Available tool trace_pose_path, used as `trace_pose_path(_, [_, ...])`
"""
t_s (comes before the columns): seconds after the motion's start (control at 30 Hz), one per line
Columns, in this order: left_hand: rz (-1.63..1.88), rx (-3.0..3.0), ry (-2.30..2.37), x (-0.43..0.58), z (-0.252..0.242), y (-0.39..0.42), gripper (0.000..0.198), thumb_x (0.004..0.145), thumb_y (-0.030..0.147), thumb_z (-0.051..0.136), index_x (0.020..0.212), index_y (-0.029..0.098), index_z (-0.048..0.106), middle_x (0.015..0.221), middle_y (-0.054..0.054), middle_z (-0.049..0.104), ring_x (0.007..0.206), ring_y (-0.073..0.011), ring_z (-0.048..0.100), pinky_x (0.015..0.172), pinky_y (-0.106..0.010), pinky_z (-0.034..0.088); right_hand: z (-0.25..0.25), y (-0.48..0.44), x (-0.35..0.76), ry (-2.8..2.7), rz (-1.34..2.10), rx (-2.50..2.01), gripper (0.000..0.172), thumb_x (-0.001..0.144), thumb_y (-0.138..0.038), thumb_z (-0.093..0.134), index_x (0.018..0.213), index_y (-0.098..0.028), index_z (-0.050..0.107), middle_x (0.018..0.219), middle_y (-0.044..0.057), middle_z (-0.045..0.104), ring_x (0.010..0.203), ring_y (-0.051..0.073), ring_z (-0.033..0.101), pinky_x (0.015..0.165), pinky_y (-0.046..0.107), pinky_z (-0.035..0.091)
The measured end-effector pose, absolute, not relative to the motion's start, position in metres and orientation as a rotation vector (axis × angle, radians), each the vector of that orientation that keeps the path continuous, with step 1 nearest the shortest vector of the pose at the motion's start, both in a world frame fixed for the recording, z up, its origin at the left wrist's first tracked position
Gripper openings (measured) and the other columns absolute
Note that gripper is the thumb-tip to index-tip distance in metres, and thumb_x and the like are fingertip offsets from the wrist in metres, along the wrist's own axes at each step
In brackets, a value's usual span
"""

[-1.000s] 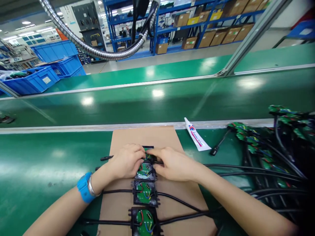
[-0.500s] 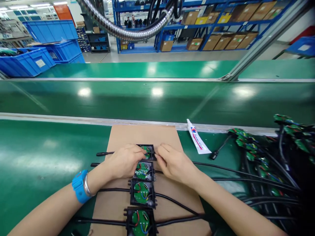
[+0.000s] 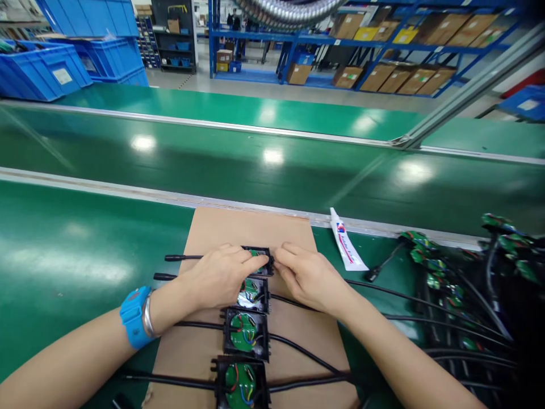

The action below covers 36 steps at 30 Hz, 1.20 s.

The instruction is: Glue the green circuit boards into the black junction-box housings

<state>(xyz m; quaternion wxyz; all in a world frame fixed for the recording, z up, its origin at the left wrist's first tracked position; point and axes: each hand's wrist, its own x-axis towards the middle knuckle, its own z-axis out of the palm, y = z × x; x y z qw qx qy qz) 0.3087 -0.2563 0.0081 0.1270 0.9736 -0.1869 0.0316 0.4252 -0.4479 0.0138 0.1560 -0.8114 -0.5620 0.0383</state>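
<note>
Several black housings with round green circuit boards lie in a column on a brown cardboard sheet [image 3: 251, 224]. My left hand [image 3: 223, 275] reaches over the farthest housing [image 3: 258, 251], its thumb pressing at the right side of the board. At that housing's right edge, my right hand [image 3: 304, 275] pinches something, likely the cable, which its fingers hide. Nearer to me are the second housing [image 3: 252, 294], the third housing [image 3: 244, 332] and the nearest housing [image 3: 242, 383], each with black cables leaving both sides.
A white tube [image 3: 347, 244] lies right of the cardboard. Beyond it, a pile of circuit boards and black cables [image 3: 451, 284] covers the right side. Blue bins [image 3: 46, 71] stand at the far left. A metal post [image 3: 460, 96] rises at the back right.
My left thumb has moved right across the farthest board to its right edge. My right hand stays beside that housing. The camera view has tilted and shifted slightly.
</note>
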Motion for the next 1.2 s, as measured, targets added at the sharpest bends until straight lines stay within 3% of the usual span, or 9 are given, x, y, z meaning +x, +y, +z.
trace_pose_path(0.13, [0.116,2.847,-0.581,0.311,0.007,-0.261,0.049,0.08,0.004,0.045,0.127,0.015,0.049,0.093,-0.006,0.061,0.083,-0.0196,0.055,0.074,-0.032,0.046,0.009,-0.445,0.419,-1.708,0.003,-2.409,0.02,0.084,-0.008,0.038,0.075,-0.017,0.053,0.073,0.005,0.054,0.067,0.016,0.046,0.055,0.028,0.029])
trace_pose_path(0.3, [0.096,2.926,-0.57,0.312,0.01,-0.267,0.024,0.081,0.005,0.043,0.095,0.015,0.061,0.089,-0.006,0.058,0.083,-0.0209,0.054,0.073,-0.034,0.045,0.002,-0.441,0.408,-1.772,-0.04,-2.484,0.025,0.081,-0.003,0.039,0.082,-0.018,0.06,0.079,0.007,0.059,0.072,0.017,0.048,0.056,0.03,0.028])
trace_pose_path(0.5, [0.109,2.95,-0.552,0.308,0.008,-0.264,0.046,0.083,0.005,0.044,0.127,0.016,0.051,0.103,-0.007,0.061,0.089,-0.0206,0.056,0.078,-0.034,0.047,-0.005,-0.451,0.416,-1.462,0.052,-2.214,0.016,0.087,-0.014,0.045,0.081,-0.017,0.06,0.085,0.008,0.057,0.084,0.02,0.048,0.077,0.034,0.04])
trace_pose_path(0.67, [0.091,2.962,-0.58,0.308,0.012,-0.262,0.047,0.083,0.004,0.044,0.126,0.021,0.053,0.104,-0.006,0.061,0.09,-0.0202,0.056,0.079,-0.035,0.049,-0.008,-0.451,0.419,-1.352,0.061,-2.071,0.016,0.087,-0.012,0.044,0.088,-0.016,0.06,0.085,0.007,0.059,0.083,0.02,0.049,0.078,0.034,0.04])
trace_pose_path(0.9, [-0.002,2.993,-0.526,0.314,0.018,-0.271,0.041,0.081,0.002,0.045,0.114,0.019,0.062,0.101,-0.007,0.061,0.088,-0.0225,0.056,0.078,-0.038,0.05,-0.006,-0.445,0.422,-1.41,0.119,-2.078,0.018,0.081,-0.007,0.045,0.07,-0.017,0.055,0.071,0.003,0.053,0.073,0.017,0.047,0.07,0.029,0.037])
trace_pose_path(1.2, [0.035,2.971,-0.451,0.309,0.015,-0.27,0.05,0.08,-0.001,0.039,0.123,0.016,0.057,0.109,-0.009,0.062,0.093,-0.021,0.055,0.083,-0.037,0.049,-0.013,-0.446,0.422,-1.429,0.05,-2.135,0.016,0.082,-0.009,0.046,0.073,-0.017,0.057,0.075,0.004,0.054,0.077,0.018,0.046,0.074,0.03,0.034])
